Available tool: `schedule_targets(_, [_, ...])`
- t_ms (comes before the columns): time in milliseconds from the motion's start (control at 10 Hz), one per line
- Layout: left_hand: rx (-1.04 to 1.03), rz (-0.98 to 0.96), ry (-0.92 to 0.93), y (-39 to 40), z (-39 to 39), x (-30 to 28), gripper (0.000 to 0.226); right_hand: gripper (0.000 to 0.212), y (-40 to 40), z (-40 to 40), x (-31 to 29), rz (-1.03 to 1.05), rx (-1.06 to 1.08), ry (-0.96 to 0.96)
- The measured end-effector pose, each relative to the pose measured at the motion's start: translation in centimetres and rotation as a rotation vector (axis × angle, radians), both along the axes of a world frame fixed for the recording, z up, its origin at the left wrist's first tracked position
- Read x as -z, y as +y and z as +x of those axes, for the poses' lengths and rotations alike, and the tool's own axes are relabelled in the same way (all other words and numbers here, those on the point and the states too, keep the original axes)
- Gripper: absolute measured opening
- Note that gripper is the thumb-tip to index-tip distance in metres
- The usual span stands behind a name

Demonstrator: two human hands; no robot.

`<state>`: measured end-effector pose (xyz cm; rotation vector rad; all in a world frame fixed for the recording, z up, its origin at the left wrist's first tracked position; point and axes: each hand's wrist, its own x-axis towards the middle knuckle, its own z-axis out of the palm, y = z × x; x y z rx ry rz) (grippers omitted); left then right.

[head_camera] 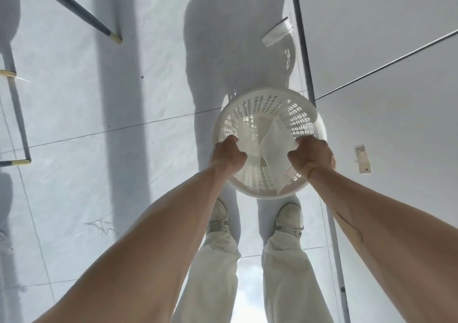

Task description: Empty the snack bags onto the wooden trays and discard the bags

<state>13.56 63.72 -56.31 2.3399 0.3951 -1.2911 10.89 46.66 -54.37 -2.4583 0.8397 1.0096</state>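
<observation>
Left hand [229,155]: closed over the near-left rim of the white perforated basket [267,99]. Right hand [311,158]: closed over the near-right rim, pinching the edge of a translucent bag [276,140] against it. Basket: lifted, mouth tilted toward the camera, above the pale floor [99,104] and just ahead of two white shoes [219,217]. Bag: inside the basket, draped down its right inner wall. Second clear bag [277,34]: on the floor, well beyond the basket. Paper scrap [363,159]: on the floor, right of the basket.
</observation>
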Motion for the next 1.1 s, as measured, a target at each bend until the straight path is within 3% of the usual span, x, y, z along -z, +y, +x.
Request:
schedule_targets(200, [0.126,0.037,0.006,-1.8,0.8,6.0,0.051,0.032,0.1,1.2,6.1,0.0,-0.056,0.032])
schedule_targets(400, [0.197,0.076,0.045,-2.3,0.7,10.2,0.051,0.015,0.0,1.5,9.7,-0.008,-0.137,0.08])
schedule_targets(500, [0.226,0.103,0.063,-2.4,0.6,10.6,0.054,0.003,0.0,1.2,10.0,-0.021,-0.146,0.075])
schedule_targets(600, [0.254,0.123,0.072,-2.7,0.5,9.6,0.059,0.005,-0.1,1.0,8.9,-0.031,-0.145,0.074])
schedule_targets(800, [0.262,0.126,0.055,-2.8,0.8,3.7,0.065,0.029,-0.2,1.4,2.6,-0.091,-0.265,0.06])
schedule_targets(900, [0.249,0.104,0.051,-2.5,1.2,-0.1,0.066,0.03,-0.3,1.6,-1.1,-0.089,-0.327,0.081])
schedule_targets(1100, [0.313,0.052,-0.072,-1.5,3.1,-11.4,0.059,0.043,-0.3,2.7,-11.8,-0.065,-0.423,0.122])
